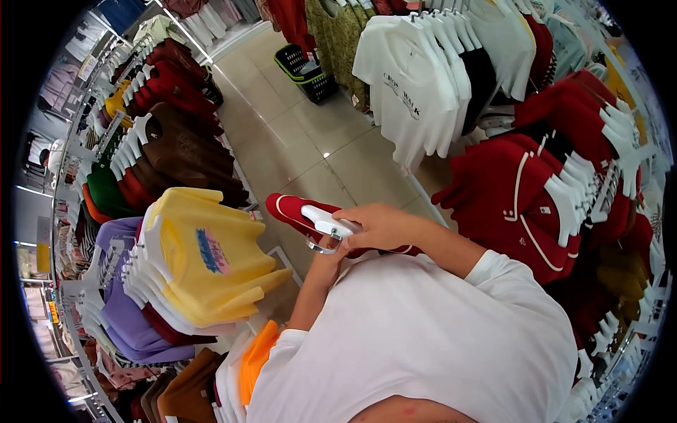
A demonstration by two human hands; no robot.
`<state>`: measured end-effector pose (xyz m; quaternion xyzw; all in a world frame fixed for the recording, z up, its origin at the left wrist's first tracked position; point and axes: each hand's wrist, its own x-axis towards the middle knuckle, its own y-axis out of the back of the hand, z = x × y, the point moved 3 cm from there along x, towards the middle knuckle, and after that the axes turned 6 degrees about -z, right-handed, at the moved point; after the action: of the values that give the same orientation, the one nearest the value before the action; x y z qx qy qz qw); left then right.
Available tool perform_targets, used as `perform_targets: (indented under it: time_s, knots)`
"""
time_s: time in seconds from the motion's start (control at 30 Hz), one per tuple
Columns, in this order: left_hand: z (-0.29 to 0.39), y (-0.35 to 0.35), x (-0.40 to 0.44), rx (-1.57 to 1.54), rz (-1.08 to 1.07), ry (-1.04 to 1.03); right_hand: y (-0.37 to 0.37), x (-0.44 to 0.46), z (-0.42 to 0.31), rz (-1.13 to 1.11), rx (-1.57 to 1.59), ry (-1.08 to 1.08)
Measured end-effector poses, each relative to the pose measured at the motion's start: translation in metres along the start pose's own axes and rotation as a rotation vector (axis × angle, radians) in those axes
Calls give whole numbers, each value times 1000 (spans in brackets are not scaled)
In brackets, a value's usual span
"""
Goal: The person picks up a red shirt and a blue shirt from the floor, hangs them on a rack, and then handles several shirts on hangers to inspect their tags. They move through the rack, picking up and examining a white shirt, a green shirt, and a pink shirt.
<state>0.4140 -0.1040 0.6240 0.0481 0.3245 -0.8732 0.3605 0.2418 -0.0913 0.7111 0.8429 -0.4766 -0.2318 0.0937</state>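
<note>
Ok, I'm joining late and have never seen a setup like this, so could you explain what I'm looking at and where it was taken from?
There is no robot: a person is working with two bare hands. The single picture comes from a camera worn on their head, looking forward and down, so their own white shirt fills the bottom. The right hand grips a white hanger with a red garment on it. The left hand is close under the hanger's hook; its exact hold is unclear. Clothes hang on both sides, including a yellow top on the left and red clothes on the right. Ahead, a black and green basket stands on the tiled floor.
</note>
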Motion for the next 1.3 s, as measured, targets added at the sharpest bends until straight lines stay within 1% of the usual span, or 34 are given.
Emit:
perform_targets:
  time_s: [0.03,0.1,0.13,0.2,0.27,0.33,0.37,0.43,0.53,0.67,0.77,0.87,0.9,1.0,1.1,1.2,1.3]
  knots:
    - [5,1,9,-15,0,-10,10,4,0,-22,33,-11]
    - [23,-6,26,-49,-31,-97,38,10,-2,-67,99,-29]
    - [33,-9,35,-61,-47,-141,56,13,2,68,78,-11]
    - [44,1,59,-99,-76,-157,102,15,14,351,38,36]
    - [57,6,83,-145,-88,-151,153,20,34,620,102,93]
    - [78,3,108,-138,-115,-164,204,11,37,856,102,70]
    - [85,4,123,-140,-137,-169,226,8,44,960,41,95]
    - [103,-3,148,-135,-171,-180,264,-1,59,1159,-96,131]
    - [122,-11,186,-81,-239,-196,301,-4,79,1268,-187,70]
    - [131,-23,224,-66,-296,-165,308,5,95,1282,-203,-17]
    - [131,-19,250,-84,-370,-100,309,12,99,1230,-44,-76]
    - [136,-17,273,-94,-447,-63,319,12,96,1075,-20,-248]
    - [139,-17,280,-101,-469,-56,321,15,100,1115,-36,-188]
    - [149,-16,299,-200,-494,9,331,20,105,1107,-48,-251]
    - [163,-12,319,-121,-622,39,340,26,95,1066,24,-288]
    - [182,-2,341,-63,-667,118,350,36,92,1064,-3,-458]
    - [211,6,363,-40,-786,167,358,49,97,1135,-29,-518]
